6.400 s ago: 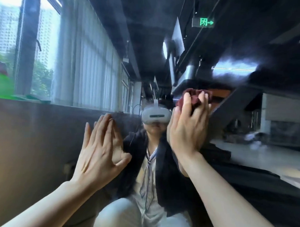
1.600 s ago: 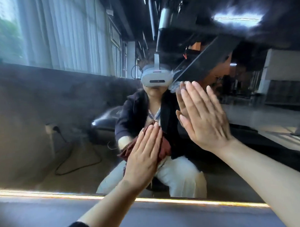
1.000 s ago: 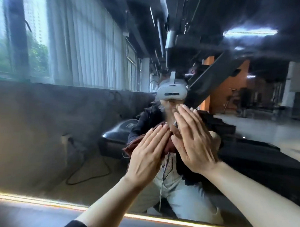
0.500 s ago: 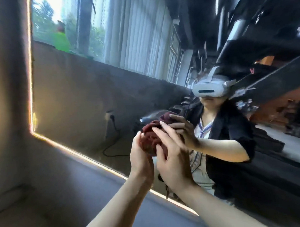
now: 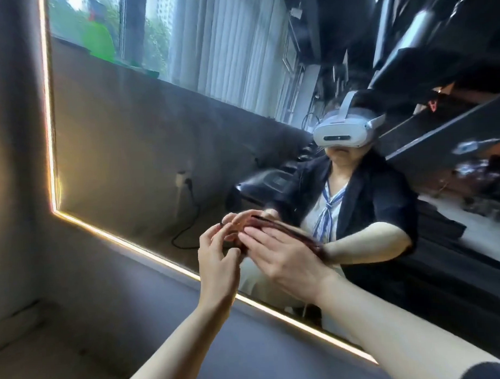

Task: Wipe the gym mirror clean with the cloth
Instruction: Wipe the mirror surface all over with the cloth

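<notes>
The gym mirror [image 5: 133,142] fills most of the view, with a glowing light strip along its left and bottom edges. In front of its lower part I hold a dark red cloth [image 5: 290,230] between both hands. My left hand [image 5: 217,264] has its fingers curled and pinches the cloth's left end. My right hand [image 5: 285,261] lies over the cloth with straight fingers, and most of the cloth is hidden behind it. The mirror reflects a crouching person with a white headset and the same hands.
A grey wall [image 5: 15,169] runs left of the mirror and a grey ledge [image 5: 168,319] lies below it. Reflected in the glass are a wall socket with a black cable [image 5: 187,214], blinds, a window and dark gym equipment.
Half a second ago both hands held the cloth bunched up. Now it lies flatter, with my right hand's fingers stretched over it. Earlier still, my left hand pressed it on the glass.
</notes>
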